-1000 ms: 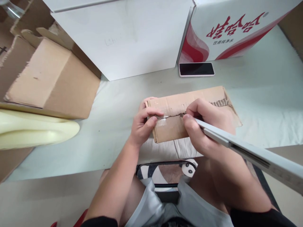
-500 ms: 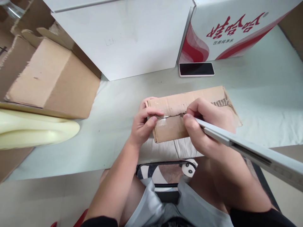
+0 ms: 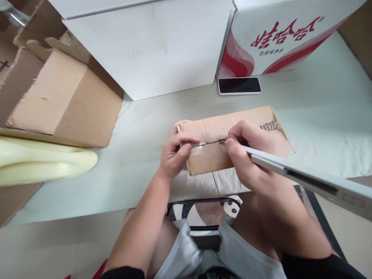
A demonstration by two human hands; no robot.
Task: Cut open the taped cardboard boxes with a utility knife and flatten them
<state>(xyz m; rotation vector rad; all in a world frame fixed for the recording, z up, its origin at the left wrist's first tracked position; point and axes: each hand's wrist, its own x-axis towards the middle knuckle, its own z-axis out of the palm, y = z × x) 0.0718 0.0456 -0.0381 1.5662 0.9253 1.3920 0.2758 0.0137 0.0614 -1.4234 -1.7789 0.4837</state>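
A small brown cardboard box (image 3: 209, 157) lies on the green cloth, its top seam torn in places, with clear tape near the left end. My left hand (image 3: 176, 151) grips that left end, thumb and a finger on top and other fingers behind. In my right hand (image 3: 250, 155) is a long grey box cutter (image 3: 290, 170), pinched near its front. Its tip touches the seam around the middle of the lid, and the handle slants back toward the lower right. Most of the right half of the box is hidden by the hand.
Behind the box a phone (image 3: 240, 85) lies in front of a white and red carton (image 3: 270, 46). A large white box (image 3: 151, 50) stands at the back. To the left are an open cardboard box (image 3: 84, 104) and a pale yellow object (image 3: 58, 161).
The box cutter's tip and my right hand have shifted very slightly left along the seam, and its handle sits a little higher. My left hand keeps its grip on the box.
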